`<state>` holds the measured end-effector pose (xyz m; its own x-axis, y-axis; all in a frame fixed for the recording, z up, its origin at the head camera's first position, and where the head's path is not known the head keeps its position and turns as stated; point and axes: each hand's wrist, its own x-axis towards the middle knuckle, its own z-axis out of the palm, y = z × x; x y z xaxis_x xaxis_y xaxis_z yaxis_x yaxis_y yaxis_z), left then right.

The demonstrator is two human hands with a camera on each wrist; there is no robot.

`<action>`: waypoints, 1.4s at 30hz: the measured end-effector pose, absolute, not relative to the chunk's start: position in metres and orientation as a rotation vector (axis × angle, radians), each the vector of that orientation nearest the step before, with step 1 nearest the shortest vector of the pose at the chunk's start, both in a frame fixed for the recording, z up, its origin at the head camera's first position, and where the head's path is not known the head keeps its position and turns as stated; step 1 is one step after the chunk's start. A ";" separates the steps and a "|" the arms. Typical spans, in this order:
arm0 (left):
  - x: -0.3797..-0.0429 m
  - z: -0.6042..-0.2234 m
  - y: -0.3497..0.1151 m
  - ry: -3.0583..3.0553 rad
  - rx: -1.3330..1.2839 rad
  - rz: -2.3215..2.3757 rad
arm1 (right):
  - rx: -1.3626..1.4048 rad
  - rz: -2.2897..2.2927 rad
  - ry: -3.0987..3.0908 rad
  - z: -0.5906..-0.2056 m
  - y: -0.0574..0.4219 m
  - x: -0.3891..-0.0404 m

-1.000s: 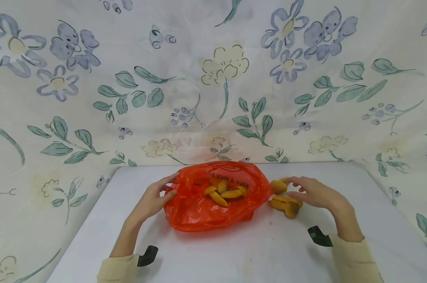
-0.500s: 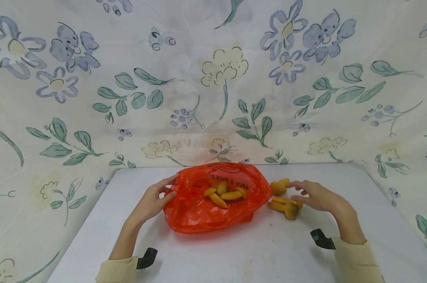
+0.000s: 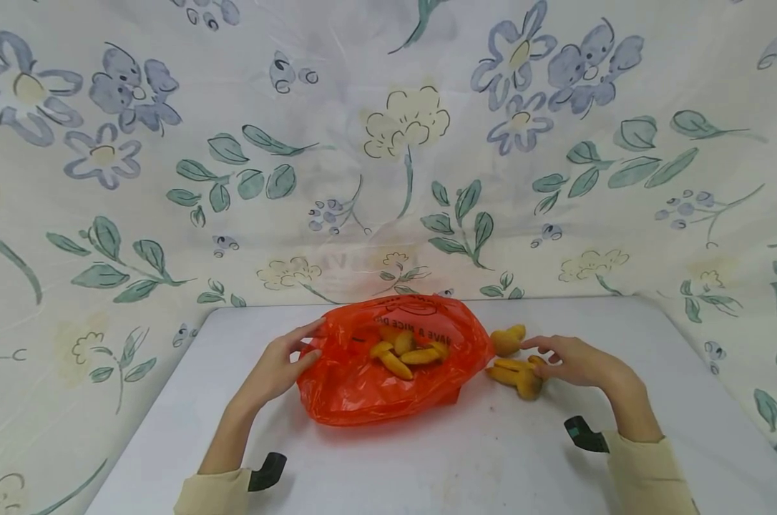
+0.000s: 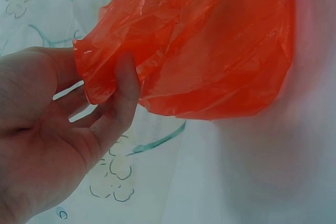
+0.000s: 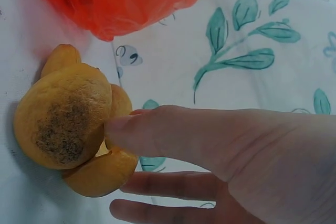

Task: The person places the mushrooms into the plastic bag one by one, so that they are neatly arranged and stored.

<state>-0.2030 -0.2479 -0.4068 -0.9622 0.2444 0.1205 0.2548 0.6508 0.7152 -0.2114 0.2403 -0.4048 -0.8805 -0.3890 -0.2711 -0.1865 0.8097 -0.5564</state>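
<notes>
My left hand [image 3: 280,366] holds the left rim of a red plastic bag [image 3: 369,397], its film between thumb and fingers in the left wrist view. The bag lies with its mouth toward me, and several yellow mushrooms [image 3: 396,363] show inside. On the right, my right hand [image 3: 578,361] reaches in with thumb and forefinger apart. Its thumb touches a cluster of yellow mushrooms [image 3: 516,375] lying beside the bag; one has a dark-speckled cap [image 5: 63,114] in the right wrist view. Another mushroom [image 3: 507,340] lies just behind that cluster.
Everything rests on a white table [image 3: 388,472]. A flower-patterned cloth [image 3: 324,164] hangs behind it and at both sides. Black curved pieces stick out from the left sleeve [image 3: 216,492] and the right sleeve [image 3: 649,472].
My right hand has shifted from the rear mushroom, first slightly right, then down toward the nearer cluster, where its thumb now touches a mushroom. The left hand and bag look the same.
</notes>
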 end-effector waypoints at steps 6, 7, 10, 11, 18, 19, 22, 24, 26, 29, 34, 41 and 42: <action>-0.204 -0.406 -0.248 -2.837 -0.435 -1.236 | -0.453 -0.715 2.630 -0.405 0.243 -0.212; -0.204 -0.406 -0.248 -2.837 -0.435 -1.238 | -0.462 -0.712 2.631 -0.405 0.243 -0.212; -0.203 -0.406 -0.248 -2.839 -0.436 -1.238 | -0.482 -0.712 2.625 -0.406 0.243 -0.212; -0.203 -0.406 -0.248 -2.839 -0.436 -1.236 | -0.486 -0.714 2.621 -0.407 0.242 -0.212; -0.202 -0.406 -0.248 -2.841 -0.432 -1.229 | -0.480 -0.731 2.592 -0.411 0.241 -0.215; -0.202 -0.406 -0.248 -2.842 -0.430 -1.227 | -0.473 -0.731 2.588 -0.411 0.241 -0.216; -0.202 -0.406 -0.248 -2.846 -0.423 -1.229 | -0.449 -0.726 2.585 -0.411 0.241 -0.216; -0.202 -0.406 -0.248 -2.843 -0.427 -1.233 | -0.440 -0.720 2.595 -0.410 0.242 -0.216; -0.202 -0.406 -0.248 -2.840 -0.431 -1.238 | -0.439 -0.715 2.602 -0.409 0.244 -0.216; -0.202 -0.405 -0.248 -2.836 -0.442 -1.238 | -0.440 -0.710 2.610 -0.407 0.247 -0.215; -0.202 -0.405 -0.248 -2.838 -0.440 -1.230 | -0.412 -0.704 2.610 -0.408 0.249 -0.216; -0.202 -0.404 -0.247 -2.841 -0.438 -1.228 | -0.360 -0.701 2.600 -0.415 0.247 -0.220; -0.202 -0.404 -0.247 -2.840 -0.442 -1.228 | -0.357 -0.702 2.599 -0.416 0.247 -0.221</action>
<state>-0.2015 -0.2474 -0.4039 -0.9598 0.2509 0.1258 0.2635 0.6513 0.7116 -0.2206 0.2472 -0.4162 -0.8777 -0.3469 -0.3305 -0.1332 0.8393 -0.5271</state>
